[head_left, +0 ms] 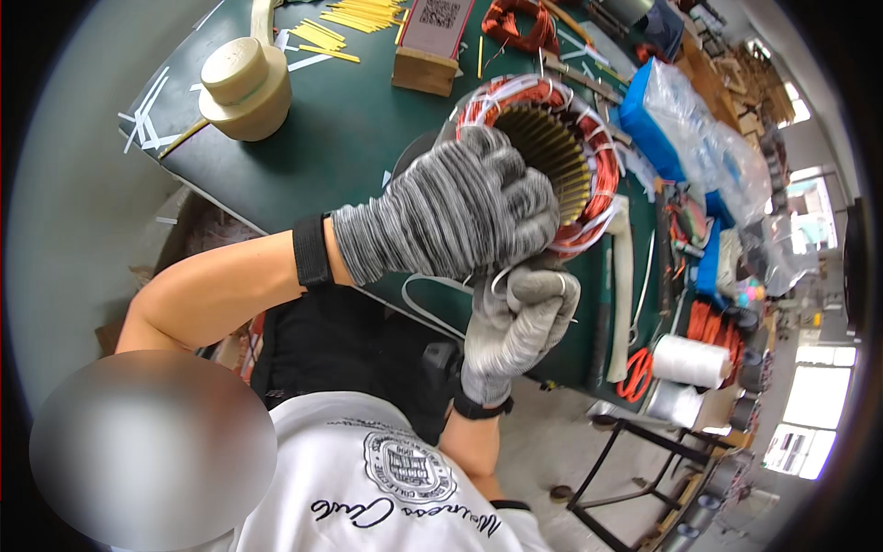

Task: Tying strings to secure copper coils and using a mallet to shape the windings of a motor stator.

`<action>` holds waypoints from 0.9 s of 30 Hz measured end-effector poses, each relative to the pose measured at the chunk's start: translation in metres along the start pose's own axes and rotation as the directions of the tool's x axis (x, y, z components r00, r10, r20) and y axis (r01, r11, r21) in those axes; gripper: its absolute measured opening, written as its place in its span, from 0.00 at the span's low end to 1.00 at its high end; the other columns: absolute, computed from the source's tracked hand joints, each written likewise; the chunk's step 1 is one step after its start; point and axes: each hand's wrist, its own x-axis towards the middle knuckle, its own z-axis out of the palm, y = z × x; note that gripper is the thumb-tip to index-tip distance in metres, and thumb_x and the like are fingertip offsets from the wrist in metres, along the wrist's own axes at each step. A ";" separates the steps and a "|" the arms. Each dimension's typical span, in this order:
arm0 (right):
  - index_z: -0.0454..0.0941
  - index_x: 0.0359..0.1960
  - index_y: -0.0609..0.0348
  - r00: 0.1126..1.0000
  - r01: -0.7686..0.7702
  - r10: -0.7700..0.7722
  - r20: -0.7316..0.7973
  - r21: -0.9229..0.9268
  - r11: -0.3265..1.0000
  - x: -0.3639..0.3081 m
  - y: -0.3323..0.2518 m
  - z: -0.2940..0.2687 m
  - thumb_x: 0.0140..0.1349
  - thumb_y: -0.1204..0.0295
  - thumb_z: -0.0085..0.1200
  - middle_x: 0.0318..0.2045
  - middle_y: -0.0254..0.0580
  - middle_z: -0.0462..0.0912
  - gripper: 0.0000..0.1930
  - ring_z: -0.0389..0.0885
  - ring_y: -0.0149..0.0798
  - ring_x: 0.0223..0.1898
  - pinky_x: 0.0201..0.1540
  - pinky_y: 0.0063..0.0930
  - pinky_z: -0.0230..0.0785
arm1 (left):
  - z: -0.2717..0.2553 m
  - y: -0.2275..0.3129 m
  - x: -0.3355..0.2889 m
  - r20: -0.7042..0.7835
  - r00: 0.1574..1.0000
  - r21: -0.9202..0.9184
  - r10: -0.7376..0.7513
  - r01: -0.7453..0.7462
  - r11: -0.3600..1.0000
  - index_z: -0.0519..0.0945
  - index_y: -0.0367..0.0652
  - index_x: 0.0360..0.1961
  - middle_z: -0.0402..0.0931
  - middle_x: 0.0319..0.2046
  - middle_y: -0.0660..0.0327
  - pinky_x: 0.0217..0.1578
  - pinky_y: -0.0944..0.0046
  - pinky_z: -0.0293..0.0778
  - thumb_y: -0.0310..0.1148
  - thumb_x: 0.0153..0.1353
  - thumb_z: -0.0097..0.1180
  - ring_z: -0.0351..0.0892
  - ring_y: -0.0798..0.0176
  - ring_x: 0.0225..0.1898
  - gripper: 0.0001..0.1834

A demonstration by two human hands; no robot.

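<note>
A motor stator (602,152) stands on the green workbench, with red-brown copper windings bound in white cord and yellow slot liners around its bore. My left hand (451,207), in a striped dark grey glove, is closed at the stator's near-left rim; whatever its curled fingers hold is hidden. Just below it, my right hand (522,317), in a paler grey glove, is closed on a white cord (498,279). A loose white loop (411,293) hangs by the bench edge, left of the right hand.
At the far left stands a cream mallet-shaped block (244,92). Yellow strips (322,35) and a wooden block (425,72) lie behind. To the right are a pale-handled tool (620,285), orange-handled scissors (635,375), a white thread spool (690,361) and a blue bin (649,120).
</note>
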 end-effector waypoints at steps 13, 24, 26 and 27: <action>0.73 0.36 0.59 0.971 -0.173 0.146 0.187 0.139 0.975 0.011 -0.006 -0.008 0.67 0.66 0.43 0.27 0.28 0.71 0.10 0.56 0.15 0.18 0.18 0.10 0.49 | -0.009 -0.005 0.014 0.215 0.969 -0.088 -0.118 0.140 0.986 0.73 0.40 0.48 0.73 0.44 0.54 0.56 0.49 0.60 0.32 0.51 0.56 0.69 0.47 0.49 0.21; 0.75 0.40 0.56 0.827 -0.497 0.487 0.280 0.769 0.402 0.021 -0.055 0.004 0.68 0.64 0.43 0.37 0.36 0.80 0.11 0.53 0.17 0.15 0.12 0.10 0.47 | -0.006 -0.018 0.010 0.102 0.994 -0.263 0.033 -0.005 0.965 0.73 0.51 0.53 0.76 0.41 0.63 0.39 0.55 0.66 0.33 0.47 0.56 0.74 0.57 0.33 0.27; 0.74 0.38 0.56 0.802 -0.512 0.510 0.311 0.798 0.318 0.023 -0.053 0.002 0.68 0.62 0.42 0.33 0.34 0.79 0.12 0.54 0.18 0.15 0.13 0.09 0.47 | -0.003 -0.022 0.010 0.129 0.990 -0.248 0.054 -0.020 0.969 0.74 0.51 0.52 0.76 0.40 0.64 0.37 0.56 0.66 0.35 0.47 0.56 0.74 0.58 0.32 0.27; 0.74 0.38 0.56 0.802 -0.502 0.514 0.304 0.809 0.305 0.023 -0.050 0.002 0.68 0.62 0.42 0.33 0.34 0.79 0.12 0.54 0.18 0.15 0.13 0.09 0.47 | -0.004 -0.023 0.012 0.146 0.987 -0.223 0.066 -0.032 0.974 0.74 0.52 0.52 0.77 0.39 0.65 0.35 0.56 0.67 0.36 0.47 0.56 0.74 0.59 0.31 0.26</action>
